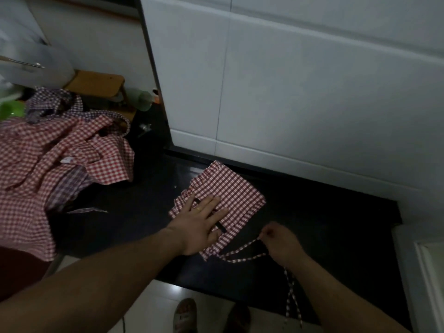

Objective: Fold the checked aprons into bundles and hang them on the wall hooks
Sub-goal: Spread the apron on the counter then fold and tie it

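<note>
While the small rectangular red-and-white checked apron bundle lies flat near the middle of the glossy black counter, the left hand rests on its seven o'clock half, fingers straight and spread, pressing the folds down. Just off the bundle's five o'clock corner, the right hand has its fingers curled round a narrow checked tie strap that runs from the bundle's near edge. A further length of the same strap hangs over the counter's front edge, at five o'clock from that hand.

I judge the folding of this apron to be done and the tying-off in hand. The next move would call for winding the strap round the bundle and drawing it snug while the flat hand keeps the layers from springing open. It should also leave a loop free for a hook. No hooks show here, so where it will hang cannot be told.

At nine o'clock from the bundle, well apart, a loose heap of red-checked and purple-checked aprons sprawls over the counter's left end, unfolded, so most of the task seems left. Beyond the heap, at eleven o'clock, sit a brown wooden board and a green bowl. A white tiled wall rises behind the counter from twelve to three o'clock, and pale floor tiles show below at six
</note>
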